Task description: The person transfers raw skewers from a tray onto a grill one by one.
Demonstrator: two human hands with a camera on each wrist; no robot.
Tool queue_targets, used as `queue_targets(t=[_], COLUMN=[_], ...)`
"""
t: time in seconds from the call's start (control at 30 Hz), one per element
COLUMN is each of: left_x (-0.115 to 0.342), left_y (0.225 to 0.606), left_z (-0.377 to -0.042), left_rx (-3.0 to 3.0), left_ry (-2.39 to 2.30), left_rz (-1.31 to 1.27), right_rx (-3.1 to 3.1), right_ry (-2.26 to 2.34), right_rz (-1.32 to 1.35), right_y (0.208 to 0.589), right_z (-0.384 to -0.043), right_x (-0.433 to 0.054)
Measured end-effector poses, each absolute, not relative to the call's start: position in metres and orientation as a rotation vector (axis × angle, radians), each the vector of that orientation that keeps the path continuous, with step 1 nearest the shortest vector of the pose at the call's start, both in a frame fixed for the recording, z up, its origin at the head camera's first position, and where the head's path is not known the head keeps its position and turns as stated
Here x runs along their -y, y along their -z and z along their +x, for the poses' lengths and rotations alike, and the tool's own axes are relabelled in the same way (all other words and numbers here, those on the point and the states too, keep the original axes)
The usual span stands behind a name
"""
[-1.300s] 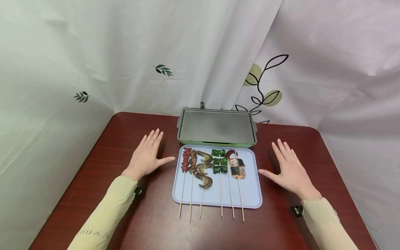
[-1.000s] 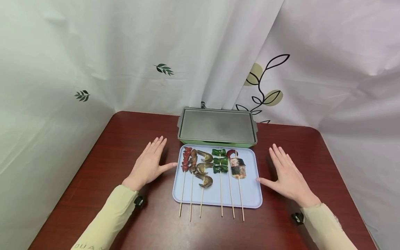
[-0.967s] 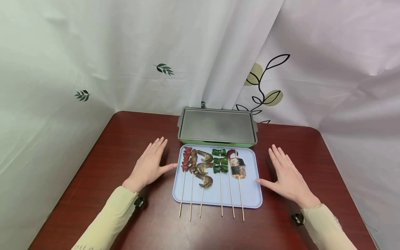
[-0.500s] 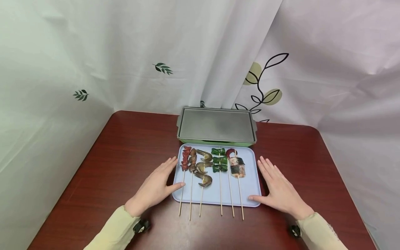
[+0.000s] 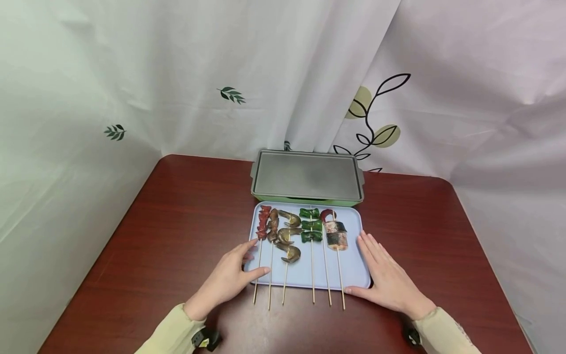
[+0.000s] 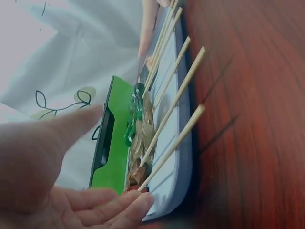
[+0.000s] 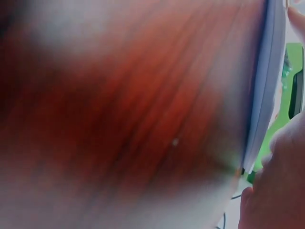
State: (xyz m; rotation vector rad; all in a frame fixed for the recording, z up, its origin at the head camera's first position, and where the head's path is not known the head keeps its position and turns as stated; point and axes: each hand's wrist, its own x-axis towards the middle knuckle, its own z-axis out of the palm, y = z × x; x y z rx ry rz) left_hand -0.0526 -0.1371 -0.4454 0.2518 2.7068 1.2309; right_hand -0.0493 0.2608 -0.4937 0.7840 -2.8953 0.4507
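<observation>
A pale blue tray (image 5: 296, 275) bears several food skewers, their bare sticks jutting past its near edge. Leftmost is a skewer of red pieces (image 5: 263, 222), beside one of brown pieces (image 5: 272, 225). A skewer of wing-shaped pieces (image 5: 289, 253), one of green pieces (image 5: 311, 225) and one of dark-skinned chunks (image 5: 337, 240) lie further right. My left hand (image 5: 227, 278) is at the tray's left side, thumb and fingers apart around the leftmost stick (image 6: 174, 145); its fingertips are right at that stick. My right hand (image 5: 389, 282) lies along the tray's right edge, fingers straight.
Behind the tray stands a green grill with a flat grey top plate (image 5: 309, 172). The dark red wooden table (image 5: 190, 206) has a white leaf-print curtain (image 5: 265, 73) behind it and at its sides.
Both hands have moved inward and toward the near side of the tray. The left now reaches over its left edge, and the right lies against its right edge. The skewers have stayed put.
</observation>
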Motion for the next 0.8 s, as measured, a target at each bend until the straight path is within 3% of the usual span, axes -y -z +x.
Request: queue_targets(t=[0.17,0.8], left_x=[0.135,0.135], left_y=[0.444,0.454], left_z=[-0.056,-0.071], left_rx=[-2.658,-2.660], left_ry=[-1.271,-1.197], left_rz=[0.127,0.169], right_rx=[2.889,3.007], right_ry=[-0.431,-0.388], right_rz=[0.808,0.756], right_y=[0.495,0.493], right_z=[-0.047,-0.044], right_x=[-0.260,-0.257])
